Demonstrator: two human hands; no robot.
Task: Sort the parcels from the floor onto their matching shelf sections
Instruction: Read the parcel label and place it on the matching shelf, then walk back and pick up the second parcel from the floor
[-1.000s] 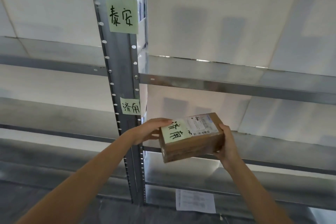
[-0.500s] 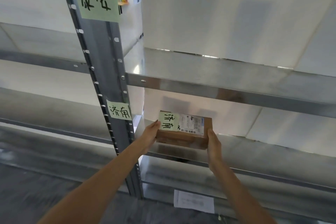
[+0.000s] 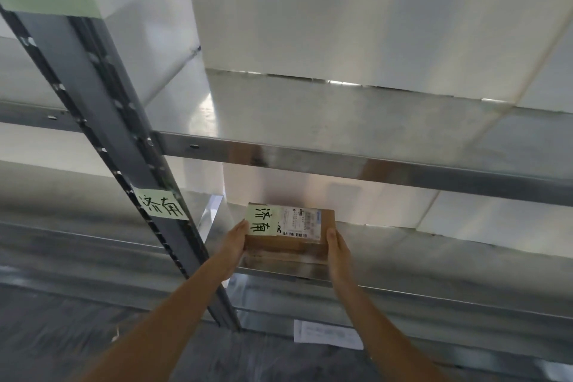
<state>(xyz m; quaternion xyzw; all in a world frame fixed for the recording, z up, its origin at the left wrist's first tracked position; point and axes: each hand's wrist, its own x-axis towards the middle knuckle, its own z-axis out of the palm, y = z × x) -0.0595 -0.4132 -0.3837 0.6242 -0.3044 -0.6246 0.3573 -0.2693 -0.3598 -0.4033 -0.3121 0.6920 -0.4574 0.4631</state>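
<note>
On the shelf [image 3: 403,254]: cardboard parcel [image 3: 291,245], green note 济南
Upright [image 3: 130,139]: matching note [image 3: 162,205] 济南
Left hand [image 3: 234,242], right hand [image 3: 336,250]: flat, pressing parcel's ends

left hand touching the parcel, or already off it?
Touching. Head view: the left hand lies flat against the left side of the parcel, with no gap visible between them.

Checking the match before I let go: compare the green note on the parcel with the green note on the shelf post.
The note on the parcel lies flat on top, its writing running downward; the note on the post is stuck to the upright, its writing running sideways. Both are pale green with the same two handwritten black characters.
</note>
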